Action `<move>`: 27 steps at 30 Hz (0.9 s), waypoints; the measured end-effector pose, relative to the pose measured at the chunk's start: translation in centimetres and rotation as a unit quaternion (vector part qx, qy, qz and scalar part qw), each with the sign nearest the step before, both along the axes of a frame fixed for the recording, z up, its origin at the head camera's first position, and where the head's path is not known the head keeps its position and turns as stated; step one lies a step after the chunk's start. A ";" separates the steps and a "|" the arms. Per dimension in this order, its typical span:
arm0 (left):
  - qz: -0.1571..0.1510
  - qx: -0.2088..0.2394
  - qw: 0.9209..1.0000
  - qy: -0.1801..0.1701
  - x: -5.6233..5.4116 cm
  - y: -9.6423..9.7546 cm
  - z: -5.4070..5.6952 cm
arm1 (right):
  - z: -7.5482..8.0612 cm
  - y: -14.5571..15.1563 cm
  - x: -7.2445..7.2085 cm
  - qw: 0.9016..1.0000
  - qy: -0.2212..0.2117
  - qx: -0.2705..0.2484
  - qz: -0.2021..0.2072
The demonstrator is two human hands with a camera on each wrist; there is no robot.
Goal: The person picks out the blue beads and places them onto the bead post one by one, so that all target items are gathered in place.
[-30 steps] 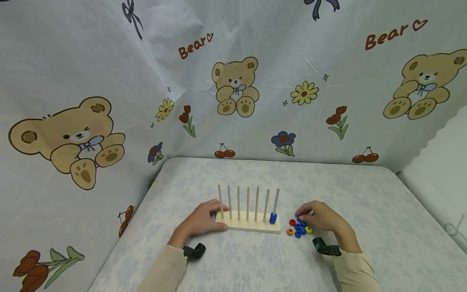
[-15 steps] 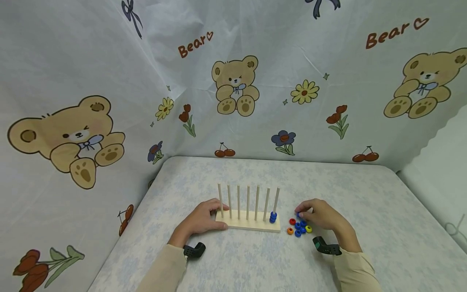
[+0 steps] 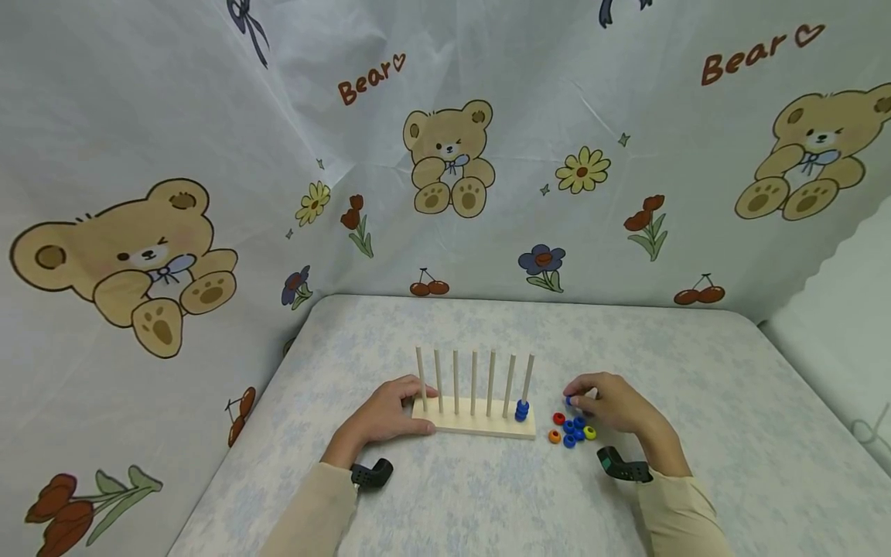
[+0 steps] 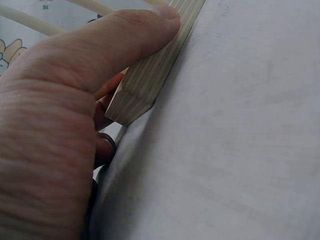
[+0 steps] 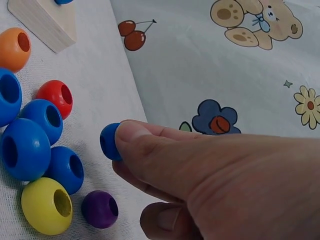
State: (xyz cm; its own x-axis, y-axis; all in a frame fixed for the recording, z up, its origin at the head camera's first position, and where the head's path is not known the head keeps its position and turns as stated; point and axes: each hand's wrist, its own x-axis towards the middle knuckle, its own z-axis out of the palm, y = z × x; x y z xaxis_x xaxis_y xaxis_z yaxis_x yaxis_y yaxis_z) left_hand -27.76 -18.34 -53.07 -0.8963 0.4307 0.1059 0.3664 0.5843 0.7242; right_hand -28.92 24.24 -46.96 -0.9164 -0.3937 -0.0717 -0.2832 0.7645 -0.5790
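Note:
A wooden base with several upright pegs stands on the table, blue beads stacked on its rightmost peg. My left hand grips the base's left end, thumb on the near side and fingers behind; the left wrist view shows the thumb pressing the wooden edge. My right hand pinches a blue bead between thumb and fingers, just beyond a loose group of beads. That group has several blue beads, a red bead, an orange bead, a yellow bead and a purple bead.
The light patterned tabletop reaches back to a hanging cloth printed with bears and flowers. Pale wall shows at the right, with a thin cord beside the table.
My right hand has lifted a blue bead slightly away from the group. The left hand keeps its hold on the base. The head view has tilted down a little.

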 end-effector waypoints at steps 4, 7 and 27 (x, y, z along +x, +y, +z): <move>0.001 -0.004 1.000 0.002 -0.1 0.0 0.0 | 0.2 0.0 -0.1 1.000 0.001 -0.008 -0.007; 0.003 -0.010 1.000 0.005 -0.1 0.0 0.0 | 0.5 -0.1 0.0 1.000 0.001 -0.020 -0.008; 0.004 -0.014 1.000 0.010 0.1 0.1 0.3 | 1.3 0.3 0.1 0.991 0.072 -0.080 -0.084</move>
